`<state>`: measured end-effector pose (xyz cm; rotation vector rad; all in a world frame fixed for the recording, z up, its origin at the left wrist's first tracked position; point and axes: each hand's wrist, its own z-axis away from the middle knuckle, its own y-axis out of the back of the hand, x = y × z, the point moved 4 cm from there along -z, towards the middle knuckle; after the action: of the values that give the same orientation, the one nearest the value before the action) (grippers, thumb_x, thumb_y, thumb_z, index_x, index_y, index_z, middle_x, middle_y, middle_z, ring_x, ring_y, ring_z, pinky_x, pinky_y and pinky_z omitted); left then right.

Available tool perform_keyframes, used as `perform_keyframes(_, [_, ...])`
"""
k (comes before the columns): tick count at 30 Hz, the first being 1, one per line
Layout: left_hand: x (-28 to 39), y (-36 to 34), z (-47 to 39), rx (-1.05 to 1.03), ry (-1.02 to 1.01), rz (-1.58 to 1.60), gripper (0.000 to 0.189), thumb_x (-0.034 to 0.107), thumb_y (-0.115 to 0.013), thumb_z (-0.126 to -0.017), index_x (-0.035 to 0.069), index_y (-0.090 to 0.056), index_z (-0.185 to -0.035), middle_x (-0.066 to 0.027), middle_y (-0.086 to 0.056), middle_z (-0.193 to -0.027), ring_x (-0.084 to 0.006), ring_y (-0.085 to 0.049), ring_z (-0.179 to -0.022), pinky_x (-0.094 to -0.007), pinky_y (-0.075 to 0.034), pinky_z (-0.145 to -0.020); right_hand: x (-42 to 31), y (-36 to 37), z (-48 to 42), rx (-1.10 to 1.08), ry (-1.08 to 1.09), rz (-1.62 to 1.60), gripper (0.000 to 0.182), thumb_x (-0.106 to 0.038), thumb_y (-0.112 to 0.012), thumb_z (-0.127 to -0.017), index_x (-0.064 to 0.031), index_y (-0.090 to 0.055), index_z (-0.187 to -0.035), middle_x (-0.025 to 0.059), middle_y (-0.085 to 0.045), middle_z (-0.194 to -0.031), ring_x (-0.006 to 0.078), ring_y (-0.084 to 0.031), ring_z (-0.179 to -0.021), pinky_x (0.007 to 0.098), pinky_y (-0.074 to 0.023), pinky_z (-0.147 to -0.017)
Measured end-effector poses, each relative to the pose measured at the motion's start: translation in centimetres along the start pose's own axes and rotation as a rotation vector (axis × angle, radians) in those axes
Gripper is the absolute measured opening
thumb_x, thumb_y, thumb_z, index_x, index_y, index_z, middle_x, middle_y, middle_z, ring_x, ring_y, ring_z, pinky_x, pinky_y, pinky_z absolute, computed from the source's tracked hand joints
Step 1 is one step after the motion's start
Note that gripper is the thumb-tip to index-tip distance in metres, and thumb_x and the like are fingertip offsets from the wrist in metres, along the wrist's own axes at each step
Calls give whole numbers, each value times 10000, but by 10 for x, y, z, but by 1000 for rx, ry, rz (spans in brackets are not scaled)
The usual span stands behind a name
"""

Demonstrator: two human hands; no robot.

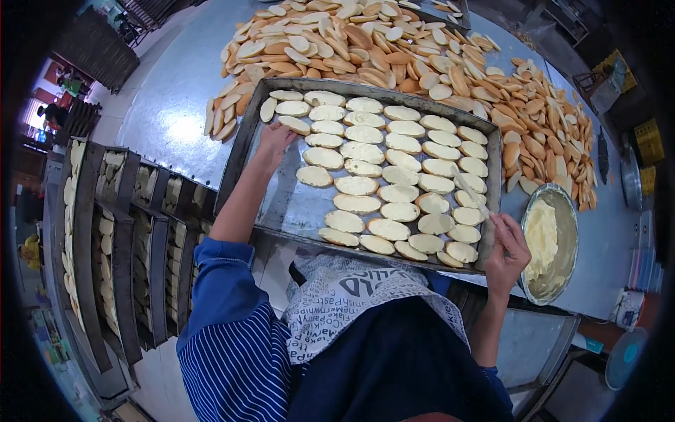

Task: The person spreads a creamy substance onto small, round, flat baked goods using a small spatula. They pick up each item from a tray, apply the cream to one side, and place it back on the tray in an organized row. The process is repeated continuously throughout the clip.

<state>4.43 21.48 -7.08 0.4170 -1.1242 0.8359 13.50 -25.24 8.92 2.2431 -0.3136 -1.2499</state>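
Note:
A metal baking tray [491, 158] lies in front of me, holding rows of oval bread slices [364, 134] coated with pale cream. At its left side, the fingers of my left hand [275, 141] touch the end of a coated slice [294, 125]. My right hand [507, 248] grips a thin, pale spreading knife [468, 189] over the tray's right side, its blade above the slices there. Right of that hand, a metal bowl [574, 232] holds pale yellow cream [543, 237].
A large heap of bread slices [379, 47] covers the metal table [174, 100] behind and right of the tray. At my left stand stacked trays [121, 253] with more slices. Another tray [464, 16] sits at the back. A dark tool [603, 155] lies at the right.

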Motion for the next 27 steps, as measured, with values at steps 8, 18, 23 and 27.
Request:
perform_keyframes(8, [-11,3,-8,449,-47,81,418,-51,-564,-798,-61,-308,-1128,-163,-521,-1038,-207,-610,-886,-276,-559,-734,21,19,6,84,-36,8,315,130,-533,-799,-7,-673,-1045,112,-636,-1001,170,-602,-933,276,-468,-816])
perform_keyframes(18, [-23,2,-17,687,-169,-564,515,181,-673,-769,7,-392,-1163,-140,-502,-1100,-234,-514,-1033,-379,-456,-841,64,116,0,267,-226,546,284,33,-513,-839,-53,-673,-1057,120,-667,-995,219,-633,-917,296,-467,-804])
perform_keyframes(23, [37,-60,-23,195,-763,-491,286,142,-625,-770,26,-559,-1022,-142,-573,-1067,-307,-481,-1049,-441,-369,-908,110,138,-3,-33,-455,875,237,-57,-582,-814,-117,-699,-1010,137,-676,-923,276,-658,-818,350,-488,-736])
perform_keyframes(27, [75,-112,-42,312,-928,-1037,204,171,-611,-792,75,-609,-972,-85,-630,-964,-293,-527,-1013,-449,-389,-861,110,119,-12,-192,-576,623,225,-71,-598,-811,-107,-699,-1009,156,-687,-876,251,-653,-775,345,-476,-715])
